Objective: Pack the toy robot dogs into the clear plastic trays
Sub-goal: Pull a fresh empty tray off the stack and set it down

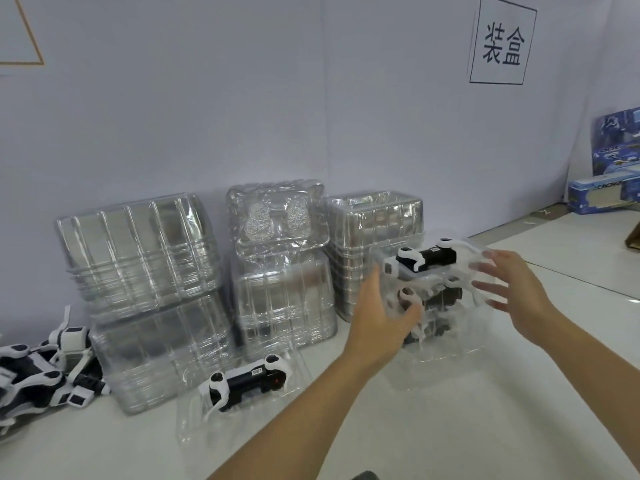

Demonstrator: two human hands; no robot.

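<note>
Two packed clear trays are stacked at right centre; the top tray (474, 268) holds a black and white toy robot dog (427, 258), and a second dog (436, 306) shows below it. My left hand (381, 317) holds the stack's left side, thumb hooked over the lower tray. At the right side is my right hand (512, 289), fingers spread against the top tray. Another tray (194, 427) with a dog (249, 379) lies on the table in front. Loose dogs (38, 368) are heaped at far left.
Stacks of empty clear trays (145, 258) (284, 299) (374, 230) stand along the white wall. A moulded clear insert (277, 216) lies on the middle stack. Blue printed boxes (602, 188) sit at far right. A paper sign (502, 43) hangs on the wall.
</note>
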